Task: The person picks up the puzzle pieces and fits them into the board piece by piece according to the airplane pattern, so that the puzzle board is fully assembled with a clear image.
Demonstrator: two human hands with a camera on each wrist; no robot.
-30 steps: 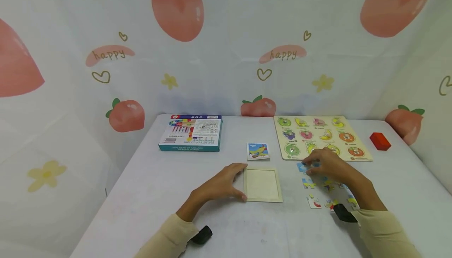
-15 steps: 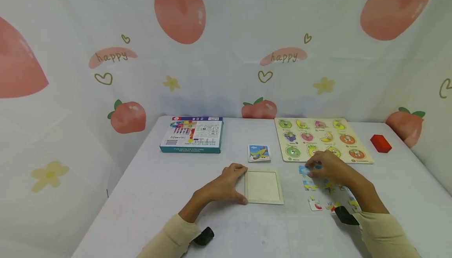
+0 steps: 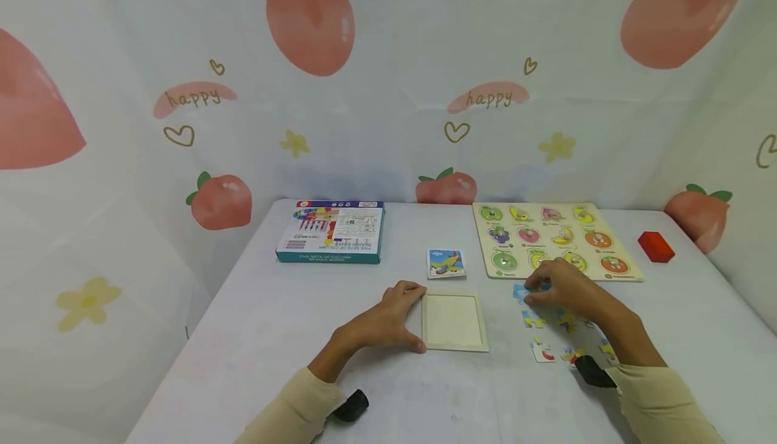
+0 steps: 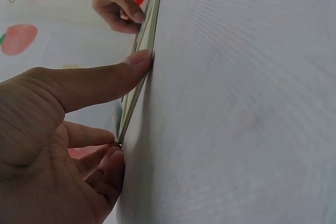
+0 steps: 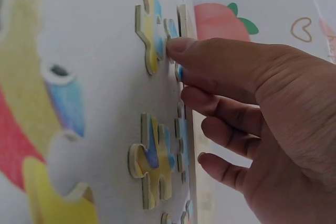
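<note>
My left hand (image 3: 384, 319) spans the left side of a square, shallow wooden frame (image 3: 454, 322), gripping it between thumb and fingers at two corners. In the left wrist view the thumb (image 4: 137, 59) lies on the frame edge (image 4: 153, 22). At the right, my right hand (image 3: 561, 287) pinches a blue puzzle piece (image 3: 520, 293) at the upper left of several spread pieces. The right wrist view shows the thumb (image 5: 184, 44) at a blue piece's edge, beside a yellow-and-blue piece (image 5: 149, 35). Part of the pieces is hidden under the hand and wrist.
Behind the frame lies a small stack of airplane picture cards (image 3: 446, 264). A boxed set (image 3: 330, 233) is at the back left. A fruit peg board (image 3: 546, 228) lies behind the pieces, with a red block (image 3: 655, 246) to its right.
The blue piece at my right fingertips has shifted very slightly left. My left hand stays on the frame. The head view has tilted a little.
</note>
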